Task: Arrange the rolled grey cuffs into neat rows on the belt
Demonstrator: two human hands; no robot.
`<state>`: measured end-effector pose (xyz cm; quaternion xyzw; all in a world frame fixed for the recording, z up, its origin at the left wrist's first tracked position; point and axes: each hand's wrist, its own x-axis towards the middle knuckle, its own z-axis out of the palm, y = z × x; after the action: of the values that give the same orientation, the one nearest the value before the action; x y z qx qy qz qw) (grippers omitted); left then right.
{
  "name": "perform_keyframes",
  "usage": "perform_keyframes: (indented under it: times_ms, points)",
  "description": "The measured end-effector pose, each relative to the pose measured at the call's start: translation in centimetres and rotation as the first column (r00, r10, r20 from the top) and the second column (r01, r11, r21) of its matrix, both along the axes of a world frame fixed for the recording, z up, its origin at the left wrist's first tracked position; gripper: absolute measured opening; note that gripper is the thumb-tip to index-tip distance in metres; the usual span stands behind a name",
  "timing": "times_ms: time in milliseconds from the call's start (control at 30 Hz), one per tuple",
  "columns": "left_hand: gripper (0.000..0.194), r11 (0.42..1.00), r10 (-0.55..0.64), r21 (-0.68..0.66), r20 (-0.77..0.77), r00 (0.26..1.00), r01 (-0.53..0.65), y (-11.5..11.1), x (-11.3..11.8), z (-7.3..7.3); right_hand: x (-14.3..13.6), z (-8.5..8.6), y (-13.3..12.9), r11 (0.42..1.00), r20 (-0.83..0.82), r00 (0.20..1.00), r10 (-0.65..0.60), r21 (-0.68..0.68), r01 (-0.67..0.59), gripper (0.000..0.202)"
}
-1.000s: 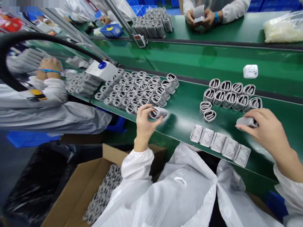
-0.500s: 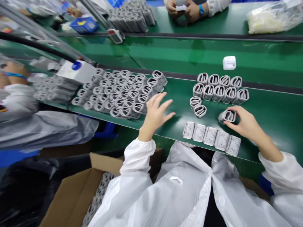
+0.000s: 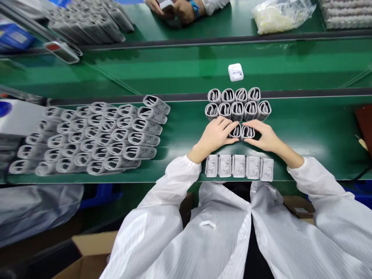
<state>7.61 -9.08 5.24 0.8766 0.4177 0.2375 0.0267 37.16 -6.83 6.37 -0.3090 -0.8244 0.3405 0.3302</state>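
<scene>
Our hands (image 3: 217,135), each closed round a roll (image 3: 248,132), could skew the row behind (image 3: 237,112) if we push too hard.

The rolls (image 3: 248,134) are showing pale grey sides around darker hollows, their folded edges forming light looping bands. The left batch (image 3: 113,135) is repeating those greys, dark print marking its right side. The near row (image 3: 238,166) is presenting whitish-grey faces with small dark print. The counter (image 3: 308,135) is gleaming deep green; farther off, a strip (image 3: 162,71) is showing brighter and darker green bands, a blackish rail (image 3: 296,94) edging it. A block (image 3: 235,72) is standing out white with dark marks. The near coat (image 3: 223,236) is displaying white with fine stripes. A far bag (image 3: 276,19) is showing pale yellow contents, a far wristband (image 3: 194,8) bright blue.
</scene>
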Motion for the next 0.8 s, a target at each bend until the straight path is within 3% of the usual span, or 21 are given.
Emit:
perform_keyframes:
  times_ms: [100,267,500,800]
  points:
    - [0.07,0.998,-0.027,-0.054,0.141,0.99,0.034,-0.2,-0.5,-0.1,-0.4,-0.4,0.0,1.0,-0.04,0.999,-0.012,-0.018,0.011,0.053]
    - [0.084,0.978,0.035,-0.202,0.392,0.919,0.049,-0.8,-2.4,-1.2,0.2,-0.8,-0.5,0.96,-0.086,0.975,-0.206,-0.211,0.184,0.045]
    - [0.072,0.959,0.141,-0.285,0.426,0.894,-0.015,-0.8,-2.2,-1.4,0.2,-0.5,-1.0,0.869,-0.025,0.964,-0.266,-0.438,0.229,0.056]
    - [0.065,0.946,0.196,-0.318,0.397,0.896,-0.066,-1.5,-1.9,-0.2,-0.2,0.1,-1.2,0.858,-0.031,0.963,-0.266,-0.462,0.222,0.072]
